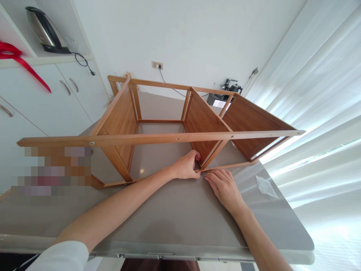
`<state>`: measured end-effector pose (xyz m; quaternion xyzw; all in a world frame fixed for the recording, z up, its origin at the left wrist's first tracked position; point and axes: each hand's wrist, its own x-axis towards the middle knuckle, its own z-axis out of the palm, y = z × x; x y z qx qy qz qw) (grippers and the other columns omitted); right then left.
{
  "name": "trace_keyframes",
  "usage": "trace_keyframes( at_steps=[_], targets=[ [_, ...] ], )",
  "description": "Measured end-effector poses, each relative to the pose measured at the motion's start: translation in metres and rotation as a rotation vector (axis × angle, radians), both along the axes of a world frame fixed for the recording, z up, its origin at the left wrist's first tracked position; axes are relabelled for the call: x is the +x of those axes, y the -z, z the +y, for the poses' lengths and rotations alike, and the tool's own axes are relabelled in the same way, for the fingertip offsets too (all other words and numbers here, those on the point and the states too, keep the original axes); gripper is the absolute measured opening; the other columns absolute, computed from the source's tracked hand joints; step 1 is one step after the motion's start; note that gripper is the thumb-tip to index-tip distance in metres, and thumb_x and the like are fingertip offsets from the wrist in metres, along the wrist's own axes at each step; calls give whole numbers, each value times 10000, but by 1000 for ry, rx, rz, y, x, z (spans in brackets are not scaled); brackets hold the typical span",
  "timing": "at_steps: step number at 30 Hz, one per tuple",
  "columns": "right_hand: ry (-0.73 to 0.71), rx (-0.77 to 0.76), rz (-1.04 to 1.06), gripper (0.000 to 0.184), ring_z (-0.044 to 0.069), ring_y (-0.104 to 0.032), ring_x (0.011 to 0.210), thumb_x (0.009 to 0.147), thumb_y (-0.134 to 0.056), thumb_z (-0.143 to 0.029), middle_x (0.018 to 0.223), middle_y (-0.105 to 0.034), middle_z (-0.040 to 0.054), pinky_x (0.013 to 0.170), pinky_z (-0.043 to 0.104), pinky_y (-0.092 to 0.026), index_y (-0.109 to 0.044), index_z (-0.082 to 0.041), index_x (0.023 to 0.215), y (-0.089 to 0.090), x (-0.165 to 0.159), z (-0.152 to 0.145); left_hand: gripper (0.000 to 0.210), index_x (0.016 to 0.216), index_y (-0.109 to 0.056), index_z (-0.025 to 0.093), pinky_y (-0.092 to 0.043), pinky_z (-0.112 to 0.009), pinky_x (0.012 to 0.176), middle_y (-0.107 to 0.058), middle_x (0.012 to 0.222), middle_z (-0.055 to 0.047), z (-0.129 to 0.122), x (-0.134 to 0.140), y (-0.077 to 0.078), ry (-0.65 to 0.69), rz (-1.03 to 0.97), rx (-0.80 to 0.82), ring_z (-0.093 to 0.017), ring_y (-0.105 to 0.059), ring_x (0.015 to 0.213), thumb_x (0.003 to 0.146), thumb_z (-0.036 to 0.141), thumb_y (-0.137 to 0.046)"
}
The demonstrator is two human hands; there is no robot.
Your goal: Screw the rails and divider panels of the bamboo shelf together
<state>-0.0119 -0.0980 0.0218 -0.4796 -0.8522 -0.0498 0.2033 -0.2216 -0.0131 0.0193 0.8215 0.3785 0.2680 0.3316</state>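
A wooden shelf unit lies on its side on the grey table, its three shelf panels standing upright across it. My left hand reaches into the frame and grips the near lower rail at the foot of the middle panel, thumb and fingers around that joint. Just to its right, my right hand has its fingertips pinched together against the outer side of the same joint. Something small and thin shows at those fingertips, too small to name. Screw heads show along the upper rail.
The grey table has a small clear plastic bag on its right part. A kettle and red ribbon are at the left cabinet. White curtains hang at right. A coffee maker stands behind the shelf unit.
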Motion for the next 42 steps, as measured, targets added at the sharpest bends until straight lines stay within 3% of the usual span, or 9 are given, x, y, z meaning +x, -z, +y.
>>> trace_keyframes(
  at_steps=[4,11,32,42],
  targets=[
    [35,0,22,175,226,-565,999,1009,-495,-259,1027,-649,75,883,374,-413,-661,-224,966,3,1,0,498,1064,-460,211,-436,-269,613,-589,888,8,0,0,1,2,-12,3,-139,-562,664,664,312,-740],
    [33,-32,4,195,214,-550,927,1018,-472,-252,908,-627,55,861,363,-408,-647,-226,937,3,0,1,500,1058,-459,217,-436,-271,615,-590,877,13,0,1,0,-10,-4,-8,-138,-559,655,659,308,-745],
    [-55,-151,77,219,198,-587,1011,1033,-423,-243,1055,-664,57,865,352,-434,-642,-240,1039,-1,8,4,499,1052,-478,210,-433,-275,602,-596,854,15,-1,1,-3,-27,15,-15,-154,-577,670,645,317,-748],
    [-61,-83,58,218,196,-590,943,1028,-447,-242,952,-660,51,860,354,-431,-664,-232,1011,0,8,4,489,1032,-500,206,-451,-288,637,-607,864,-4,-2,1,-6,-49,32,-9,-186,-606,734,638,326,-762]
  ],
)
